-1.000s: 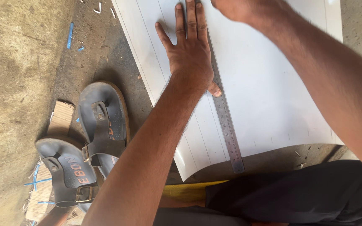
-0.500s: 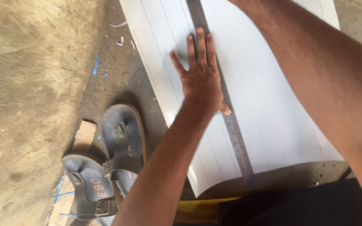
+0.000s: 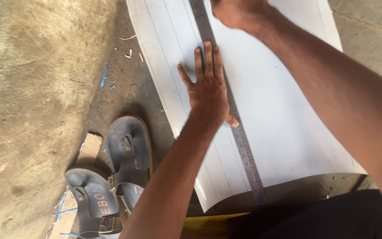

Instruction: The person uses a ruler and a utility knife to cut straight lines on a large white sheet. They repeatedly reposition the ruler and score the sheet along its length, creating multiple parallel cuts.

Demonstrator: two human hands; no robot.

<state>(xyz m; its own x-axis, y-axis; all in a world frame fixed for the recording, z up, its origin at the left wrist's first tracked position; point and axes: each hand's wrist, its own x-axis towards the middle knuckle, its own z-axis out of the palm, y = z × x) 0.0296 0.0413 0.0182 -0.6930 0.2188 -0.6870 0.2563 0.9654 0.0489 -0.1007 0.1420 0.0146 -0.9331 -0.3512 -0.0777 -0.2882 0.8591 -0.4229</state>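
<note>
On smooth white sheet (image 3: 279, 115) — left hand (image 3: 206, 90) flat, pinning steel ruler (image 3: 239, 137).

I am seeing my right hand (image 3: 239, 13) running off the top edge of the frame, so its fingers and whatever they are gripping are staying out of sight. The steel ruler (image 3: 239, 137) is also leaving the frame at the top centre, and my left hand (image 3: 206, 88) is covering part of its middle. The white sheet (image 3: 284, 132) is getting cropped at the top. The lower grey sandal (image 3: 94, 203) is getting cut off by the bottom edge at lower left.
</note>
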